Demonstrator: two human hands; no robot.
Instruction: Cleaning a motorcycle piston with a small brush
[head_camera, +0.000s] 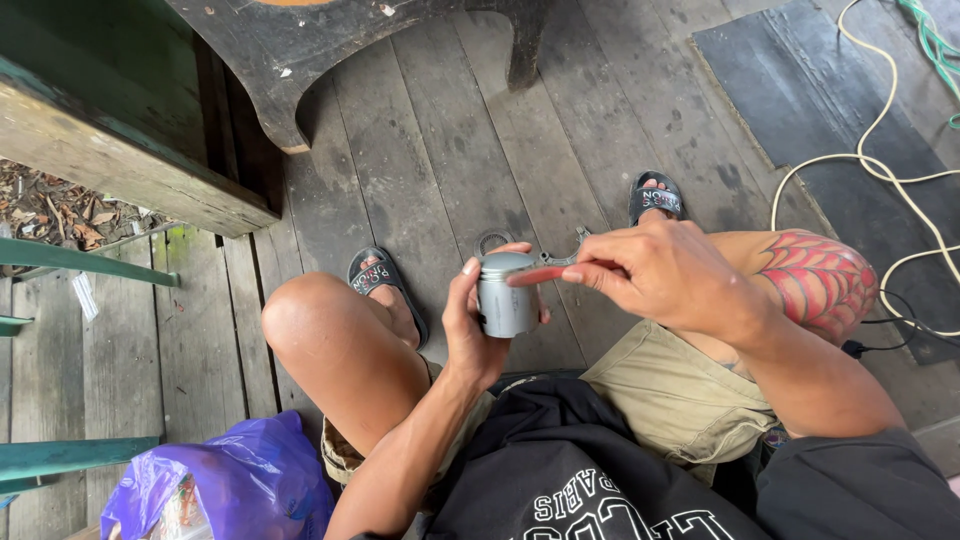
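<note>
1. We sit on a weathered plank floor, knees apart, and hold our work up between them, above the boards.
2. Our left hand is wrapped around a small grey metal cylinder, thumb on its near side and fingers behind it. This grip is closed on the cylinder, which stands upright with its flat top facing up.
3. Our right hand pinches a thin red tool. This grip is closed on it, and the tip lies across the top rim of the cylinder, touching it.
4. A small metal part lies on the floor just past the hands, between our two dark sandals.
5. A purple plastic bag sits at the floor's near left corner. A pale cord loops along the right edge.
</note>
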